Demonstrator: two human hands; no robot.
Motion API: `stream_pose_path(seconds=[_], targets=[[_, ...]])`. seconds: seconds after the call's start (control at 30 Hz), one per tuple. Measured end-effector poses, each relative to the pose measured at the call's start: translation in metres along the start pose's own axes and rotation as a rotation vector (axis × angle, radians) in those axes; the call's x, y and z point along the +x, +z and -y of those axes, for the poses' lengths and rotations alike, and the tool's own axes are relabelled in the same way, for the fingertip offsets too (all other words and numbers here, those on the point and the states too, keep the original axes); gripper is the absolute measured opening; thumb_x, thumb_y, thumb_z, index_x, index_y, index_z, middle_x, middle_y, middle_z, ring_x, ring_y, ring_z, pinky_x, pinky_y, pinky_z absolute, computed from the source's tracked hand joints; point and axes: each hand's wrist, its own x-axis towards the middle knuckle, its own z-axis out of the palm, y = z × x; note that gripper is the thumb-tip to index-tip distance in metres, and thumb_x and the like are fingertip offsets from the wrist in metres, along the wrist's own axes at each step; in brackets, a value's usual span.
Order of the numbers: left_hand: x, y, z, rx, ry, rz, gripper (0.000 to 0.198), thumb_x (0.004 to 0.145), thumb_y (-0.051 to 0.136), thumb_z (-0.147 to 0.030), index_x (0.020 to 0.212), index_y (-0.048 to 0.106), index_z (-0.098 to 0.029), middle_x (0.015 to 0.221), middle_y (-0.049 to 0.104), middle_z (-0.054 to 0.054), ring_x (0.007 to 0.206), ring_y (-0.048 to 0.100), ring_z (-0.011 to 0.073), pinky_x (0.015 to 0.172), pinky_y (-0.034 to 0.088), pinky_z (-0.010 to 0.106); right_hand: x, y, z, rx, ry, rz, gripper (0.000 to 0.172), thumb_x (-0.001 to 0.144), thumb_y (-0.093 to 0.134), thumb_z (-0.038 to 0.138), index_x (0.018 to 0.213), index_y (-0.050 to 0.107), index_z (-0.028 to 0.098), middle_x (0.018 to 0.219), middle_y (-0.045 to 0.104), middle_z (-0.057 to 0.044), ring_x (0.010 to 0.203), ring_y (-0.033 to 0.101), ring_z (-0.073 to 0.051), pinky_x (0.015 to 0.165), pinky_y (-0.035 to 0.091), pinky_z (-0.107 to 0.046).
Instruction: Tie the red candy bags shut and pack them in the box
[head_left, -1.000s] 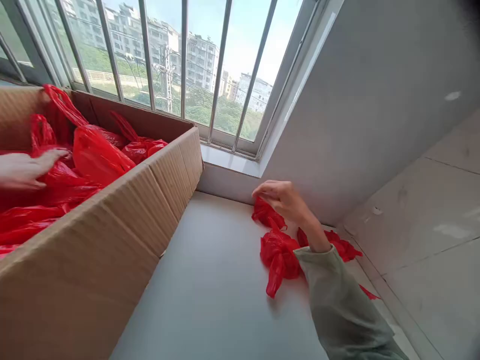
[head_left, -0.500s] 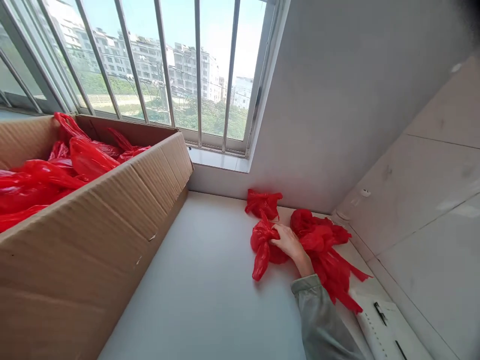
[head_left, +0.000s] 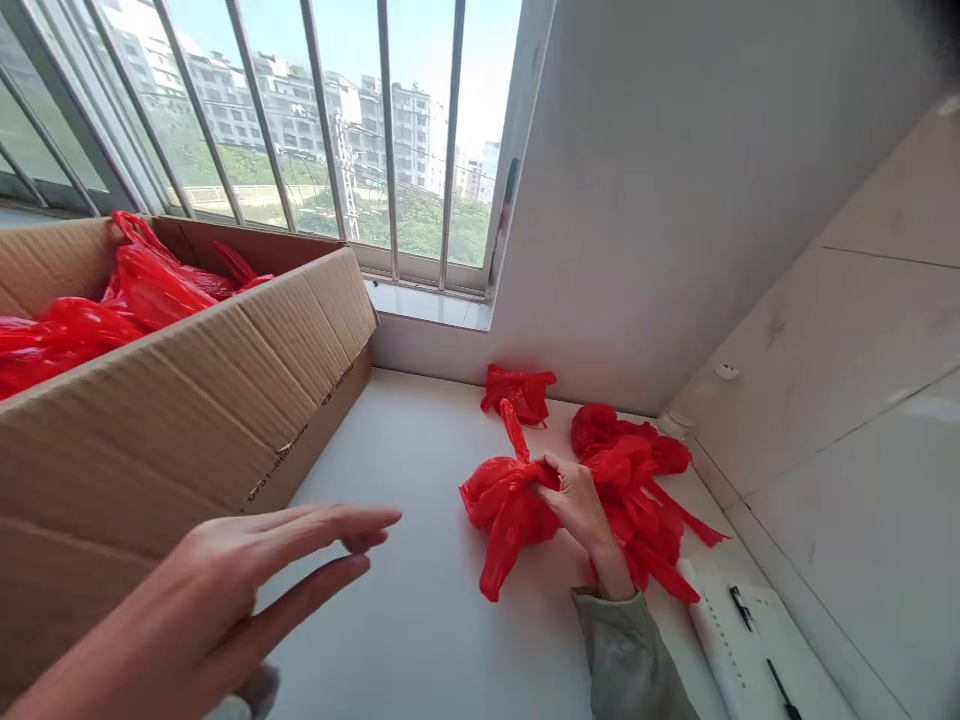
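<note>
My right hand pinches a knotted red plastic bag near its knot, above or on the white tabletop. The bag's two tied ends stick out, one up and one toward me. At the lower left, my left hand reaches in with its thumb and fingers apart and nothing between them. Just right of my right hand lies a heap of red plastic bags. Another small red bag rests by the wall, behind the held one.
A cardboard box full of red bags stands on the left, beneath a barred window. At the lower right are a white notebook-like pad and a black pen. A grey wall bounds the back.
My left hand has come into view from the lower left. My right hand has shifted the held bag a little left and toward me, and one tied end now points up.
</note>
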Motion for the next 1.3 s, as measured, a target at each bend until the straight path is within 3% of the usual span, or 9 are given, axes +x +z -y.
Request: stream_pose_path(seconds=[0.1,0.2,0.33,0.43,0.6,0.8,0.97,1.13,1.3], targets=[[0.062,0.026,-0.019,-0.19,0.258,0.135,0.023,0.098,0.054,-0.037,0.118,0.065,-0.034,0.114,0.073,-0.006,0.098,0.068,0.0141,0.087,0.05,0.023,0.001,0.004,0.006,0.038,-0.016,-0.012,0.006,0.08,0.059,0.021,0.079,0.065,0.021,0.08,0.071,-0.001,0.074,0.063,-0.019,0.068,0.043,-0.027],[0.107,0.066,-0.035,-0.245,0.362,0.202,0.019,0.097,0.057,-0.028,0.116,0.062,-0.03,0.125,0.065,0.0,0.106,0.064,0.0145,0.09,0.048,0.024,0.004,0.008,0.01,0.056,-0.037,-0.001,0.008,0.076,0.059,0.014,0.076,0.063,0.021,0.078,0.069,0.001,0.072,0.06,-0.017,0.067,0.04,-0.025],[0.13,0.109,-0.033,-0.214,0.358,0.242,0.019,0.089,0.064,-0.017,0.106,0.056,-0.023,0.113,0.061,0.002,0.097,0.06,0.0181,0.083,0.047,0.028,0.006,0.014,0.012,0.061,-0.047,0.034,0.016,0.073,0.056,0.007,0.077,0.064,0.021,0.075,0.066,0.003,0.07,0.056,-0.014,0.065,0.037,-0.024],[0.133,0.123,-0.023,-0.216,0.323,0.263,0.019,0.086,0.062,-0.013,0.099,0.051,-0.02,0.098,0.059,0.002,0.08,0.057,0.0176,0.07,0.043,0.028,0.008,0.016,0.01,0.06,-0.034,0.06,0.017,0.074,0.058,0.006,0.08,0.064,0.02,0.076,0.066,0.003,0.07,0.056,-0.014,0.066,0.037,-0.024],[0.134,0.124,-0.003,-0.257,0.331,0.287,0.01,0.091,0.049,-0.01,0.091,0.052,-0.019,0.091,0.058,0.0,0.072,0.051,0.0138,0.064,0.037,0.026,0.009,0.014,0.007,0.103,-0.031,0.147,0.002,0.083,0.068,0.022,0.083,0.069,0.021,0.081,0.071,0.003,0.075,0.06,-0.015,0.069,0.041,-0.024],[0.137,0.122,0.018,-0.313,0.351,0.263,0.017,0.09,0.05,-0.01,0.092,0.062,-0.021,0.082,0.055,-0.003,0.065,0.047,0.01,0.062,0.036,0.022,0.008,0.014,0.004,0.154,-0.033,0.139,0.014,0.09,0.064,0.032,0.086,0.073,0.022,0.086,0.073,0.001,0.081,0.064,-0.017,0.074,0.044,-0.025],[0.139,0.106,0.032,-0.329,0.306,0.216,0.014,0.091,0.052,-0.017,0.09,0.065,-0.021,0.081,0.056,-0.001,0.066,0.05,0.0104,0.062,0.039,0.022,0.011,0.012,-0.008,0.161,-0.003,0.007,0.019,0.089,0.063,0.037,0.08,0.071,0.022,0.081,0.069,0.001,0.079,0.061,-0.017,0.074,0.043,-0.026],[0.138,0.075,0.063,-0.316,0.172,0.138,0.018,0.094,0.051,-0.032,0.085,0.06,-0.02,0.082,0.06,-0.001,0.073,0.055,0.0136,0.066,0.045,0.024,0.013,-0.01,-0.029,0.15,0.112,-0.139,0.027,0.093,0.054,0.044,0.082,0.063,0.021,0.079,0.063,0.0,0.075,0.057,-0.017,0.069,0.042,-0.027],[0.129,0.066,0.068,-0.243,0.108,0.23,0.023,0.085,0.062,-0.031,0.107,0.059,-0.022,0.1,0.065,0.002,0.092,0.062,0.0188,0.081,0.052,0.03,0.005,-0.027,-0.024,0.125,0.145,0.14,0.021,0.083,0.069,0.036,0.1,0.069,0.024,0.102,0.071,-0.002,0.097,0.065,-0.023,0.085,0.05,-0.033]])
